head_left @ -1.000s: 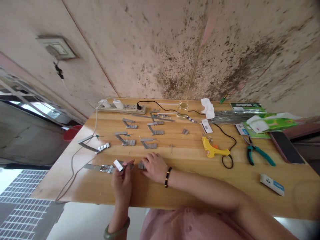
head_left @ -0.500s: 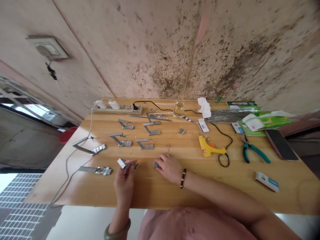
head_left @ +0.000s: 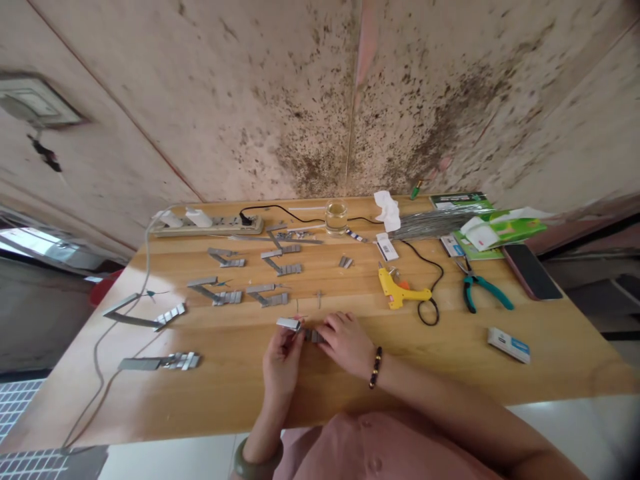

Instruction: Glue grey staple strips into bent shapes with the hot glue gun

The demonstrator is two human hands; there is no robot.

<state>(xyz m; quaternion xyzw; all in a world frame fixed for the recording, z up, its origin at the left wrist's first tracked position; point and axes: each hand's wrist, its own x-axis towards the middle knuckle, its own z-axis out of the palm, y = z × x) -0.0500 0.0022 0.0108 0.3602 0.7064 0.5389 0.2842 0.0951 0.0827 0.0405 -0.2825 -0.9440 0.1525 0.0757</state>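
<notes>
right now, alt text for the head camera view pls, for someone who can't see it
A person's left hand pinches a small grey metal strip while the right hand presses on grey pieces beside it, on a wooden table. More grey strip assemblies lie to the left; a yellow glue gun and teal pliers to the right.

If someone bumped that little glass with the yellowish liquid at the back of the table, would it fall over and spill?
The glass looks short and wide, so it probably slides before tipping. It has no lid, so a hard knock would likely slosh liquid out. The power strip lies close by, so a spill looks risky.
</notes>
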